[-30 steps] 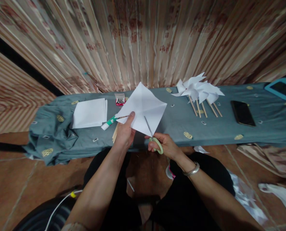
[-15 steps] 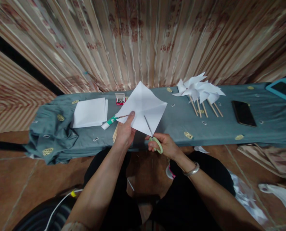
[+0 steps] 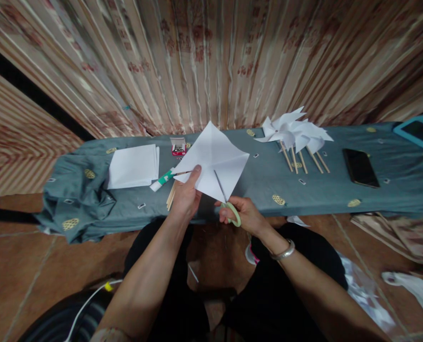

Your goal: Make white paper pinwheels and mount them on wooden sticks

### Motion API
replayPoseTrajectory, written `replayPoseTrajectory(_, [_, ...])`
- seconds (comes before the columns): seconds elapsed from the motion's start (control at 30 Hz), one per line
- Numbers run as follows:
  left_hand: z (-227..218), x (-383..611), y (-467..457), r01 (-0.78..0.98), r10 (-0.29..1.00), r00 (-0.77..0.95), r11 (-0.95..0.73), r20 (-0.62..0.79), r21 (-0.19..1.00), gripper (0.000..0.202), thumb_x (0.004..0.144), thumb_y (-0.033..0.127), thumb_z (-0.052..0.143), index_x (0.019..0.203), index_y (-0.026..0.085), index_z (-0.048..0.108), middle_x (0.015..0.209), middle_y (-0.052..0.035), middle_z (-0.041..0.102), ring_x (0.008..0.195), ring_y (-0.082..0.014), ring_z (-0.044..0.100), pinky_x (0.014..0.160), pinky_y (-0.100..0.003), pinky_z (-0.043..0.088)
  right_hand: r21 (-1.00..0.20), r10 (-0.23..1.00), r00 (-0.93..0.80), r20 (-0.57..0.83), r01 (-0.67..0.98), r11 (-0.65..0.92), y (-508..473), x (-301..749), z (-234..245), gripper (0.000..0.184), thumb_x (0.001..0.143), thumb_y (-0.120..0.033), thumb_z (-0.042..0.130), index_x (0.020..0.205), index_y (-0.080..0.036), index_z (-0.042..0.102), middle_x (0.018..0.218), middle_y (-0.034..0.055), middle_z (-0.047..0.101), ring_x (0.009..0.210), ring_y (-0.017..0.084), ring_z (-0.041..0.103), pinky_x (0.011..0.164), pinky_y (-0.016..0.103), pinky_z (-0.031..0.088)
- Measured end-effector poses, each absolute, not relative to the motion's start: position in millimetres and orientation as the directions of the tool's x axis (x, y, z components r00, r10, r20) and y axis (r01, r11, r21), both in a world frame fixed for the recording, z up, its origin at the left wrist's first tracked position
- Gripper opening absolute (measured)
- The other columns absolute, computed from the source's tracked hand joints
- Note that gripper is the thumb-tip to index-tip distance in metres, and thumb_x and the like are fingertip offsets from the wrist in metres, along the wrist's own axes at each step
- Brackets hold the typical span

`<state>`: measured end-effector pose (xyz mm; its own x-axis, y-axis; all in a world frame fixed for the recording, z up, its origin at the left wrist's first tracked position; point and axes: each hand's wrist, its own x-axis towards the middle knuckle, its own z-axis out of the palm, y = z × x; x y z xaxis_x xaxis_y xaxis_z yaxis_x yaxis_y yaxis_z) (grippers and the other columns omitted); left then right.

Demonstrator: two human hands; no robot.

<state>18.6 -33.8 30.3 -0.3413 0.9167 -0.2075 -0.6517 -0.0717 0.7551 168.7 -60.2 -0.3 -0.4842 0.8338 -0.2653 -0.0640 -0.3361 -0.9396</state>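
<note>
- The left hand is closed in a pinch on the paper, thumb flat on top near its lower left edge, the other fingers mostly hidden beneath.
- The paper spreads up and to the right from that pinch, corner pointing away from the person, fold creases crossing its middle; a slit runs in from its left corner to the thumb.
- The right hand is curled around the green handles of the scissors, fingers bent in; how the fingers sit within the loops is hard to tell.
- One blade lies across the paper from its near corner toward the centre; how wide the blades part cannot be told.
- The two hands are apart, the paper bridging them.
- Just left of the left hand are the sticks, with the glue stick beyond them, and the stack farther left.
- Beyond the left hand stands the box, open.
- Beyond and right of the right hand lie the pinwheels; the phone is farther right.
</note>
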Motion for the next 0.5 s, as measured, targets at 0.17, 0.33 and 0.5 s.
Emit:
replayPoseTrajectory(0.17, [29.9, 20.4, -34.5, -0.649, 0.911, -0.352, -0.072, -0.215, 0.758, 0.042, 0.067, 0.019, 0.081, 0.106, 0.014, 0.065, 0.101, -0.0089, 0.075, 0.096, -0.0230, 0.071, 0.090, -0.034, 0.056, -0.931, 0.837, -0.467, -0.286, -0.070, -0.358, -59.8, 168.7, -1.2, 0.047, 0.052, -0.046, 0.087, 0.082, -0.014, 0.070, 0.056, -0.0016, 0.066, 0.048, 0.008, 0.057, 0.049, 0.021, 0.045])
replayPoseTrajectory(0.33, [30.7, 20.2, -35.0, -0.659, 0.912, -0.343, -0.064, -0.225, 0.749, 0.042, 0.067, 0.018, 0.081, 0.107, 0.013, 0.065, 0.101, -0.0102, 0.075, 0.098, -0.0240, 0.070, 0.090, -0.034, 0.055, -0.932, 0.829, -0.482, -0.284, -0.066, -0.358, -59.3, 169.4, -0.5, 0.045, 0.054, -0.045, 0.087, 0.082, -0.015, 0.070, 0.057, -0.0021, 0.066, 0.048, 0.007, 0.055, 0.049, 0.021, 0.045])
replayPoseTrajectory(0.5, [30.8, 20.1, -34.9, -0.660, 0.908, -0.348, -0.060, -0.234, 0.749, 0.044, 0.067, 0.018, 0.080, 0.108, 0.012, 0.064, 0.101, -0.0107, 0.075, 0.099, -0.0239, 0.070, 0.091, -0.034, 0.055, -0.936, 0.830, -0.484, -0.275, -0.062, -0.346, -59.1, 169.5, -1.4, 0.044, 0.055, -0.045, 0.086, 0.082, -0.015, 0.069, 0.056, -0.0024, 0.065, 0.047, 0.007, 0.055, 0.048, 0.021, 0.046])
